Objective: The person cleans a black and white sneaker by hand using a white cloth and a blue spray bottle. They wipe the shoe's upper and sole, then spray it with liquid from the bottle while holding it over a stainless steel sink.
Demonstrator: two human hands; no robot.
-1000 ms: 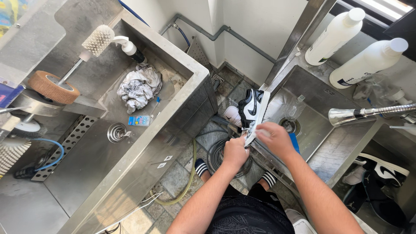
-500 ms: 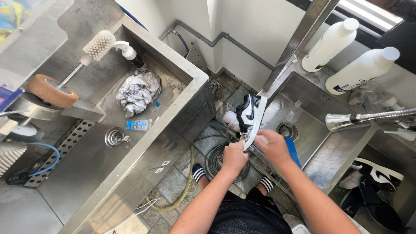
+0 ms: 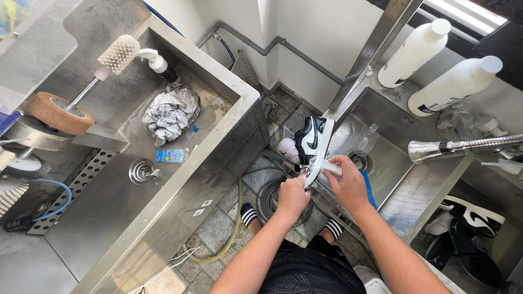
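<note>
- Gripping a black-and-white leather low-top sneaker (image 3: pixel 311 142) with our left hand (image 3: pixel 293 197): fingers curled shut around the heel end, so the shoe stands on edge with its white sole turned toward our right hand, over the rim between floor and basin.
- Right hand (image 3: pixel 348 184): fingers closed on a small white cloth or sponge pad (image 3: pixel 331 166), pressed against the sole edge just beyond our fingertips; we cannot tell which of the two it is.
- Right-hand stainless steel sink basin (image 3: pixel 397 158): directly past our right knuckles, placed under the shoe, we judge, so run-off drains into it; a clear plastic bag lies crumpled near its drain.
- Chrome spray faucet head on a flexible hose (image 3: pixel 430 150): out beyond our right fingers, well apart from the shoe, pointing over the basin.
- Two white plastic bottles with white caps (image 3: pixel 436 71): lying tilted on the ledge far beyond our fingertips, near the faucet.
- Second black-and-white sneaker (image 3: pixel 474 218): off to the outer side of our right wrist, in a lower dark compartment.
- Large stainless steel wash trough (image 3: pixel 109 218): well apart from our left fingers; in it a crumpled grey-white rag (image 3: pixel 171 111), a small blue-labelled packet (image 3: pixel 170 155) and a round drain.
- White bristle brush head on a shaft (image 3: pixel 119 53) and a tan cork-like wheel (image 3: pixel 59 113): mounted at the trough's far side, farthest from our left hand.
- Coiled grey and yellowish hoses (image 3: pixel 267 198): on the tiled floor beneath our left fingers, beside our striped socks.
</note>
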